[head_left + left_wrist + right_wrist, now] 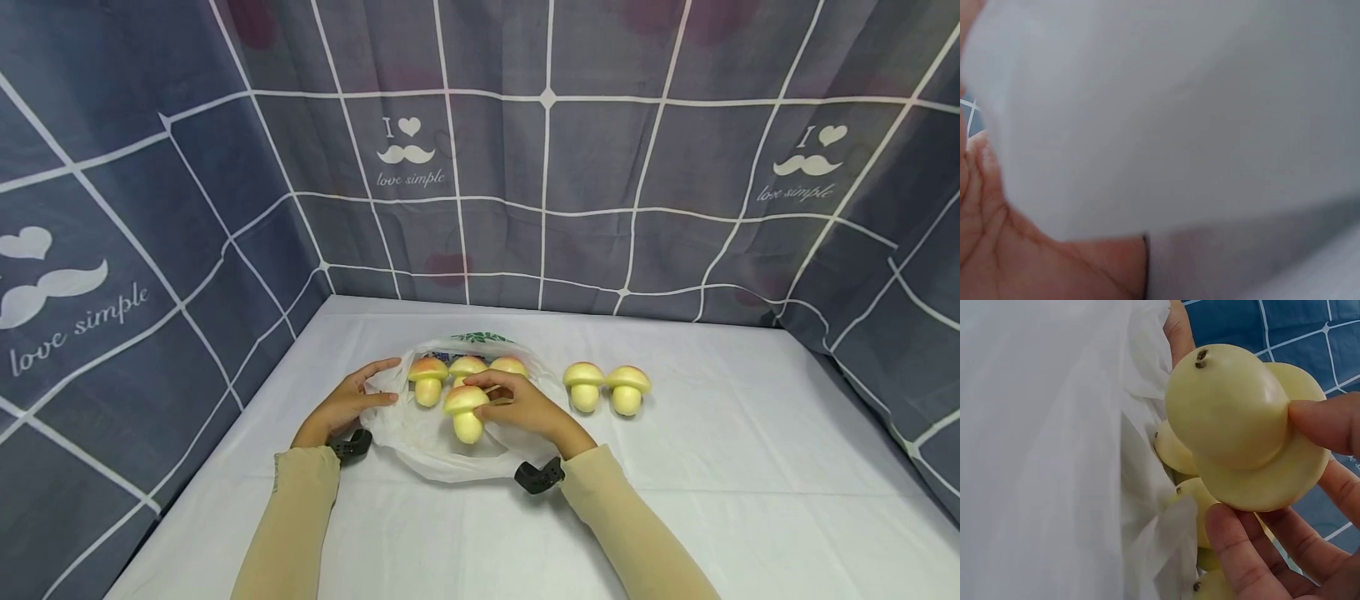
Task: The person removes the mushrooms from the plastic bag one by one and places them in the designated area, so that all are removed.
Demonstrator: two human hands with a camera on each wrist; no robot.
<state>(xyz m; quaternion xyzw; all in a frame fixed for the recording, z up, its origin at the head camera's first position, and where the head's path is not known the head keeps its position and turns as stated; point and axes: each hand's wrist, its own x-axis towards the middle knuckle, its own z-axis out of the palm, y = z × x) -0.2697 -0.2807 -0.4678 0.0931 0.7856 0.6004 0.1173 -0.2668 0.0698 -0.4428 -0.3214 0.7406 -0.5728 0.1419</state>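
A yellow toy mushroom (467,415) with a reddish-topped cap is pinched between the thumb and fingers of my right hand (517,404), over the opening of a white plastic bag (427,442). In the right wrist view, the held mushroom's (1229,406) rounded stem end faces the camera. My left hand (347,407) is at the bag's left rim, thumb and fingers spread apart against the plastic. White film covers much of the left wrist view, with the palm (1035,269) behind it. Inside the bag, a row of three mushrooms (428,392) lies at the back.
Two more mushrooms (584,397) (627,402) stand side by side on the white tablecloth (750,433), right of the bag. A dark checked curtain (495,233) encloses the table at the back and both sides. Green print (483,337) shows on the bag's far edge.
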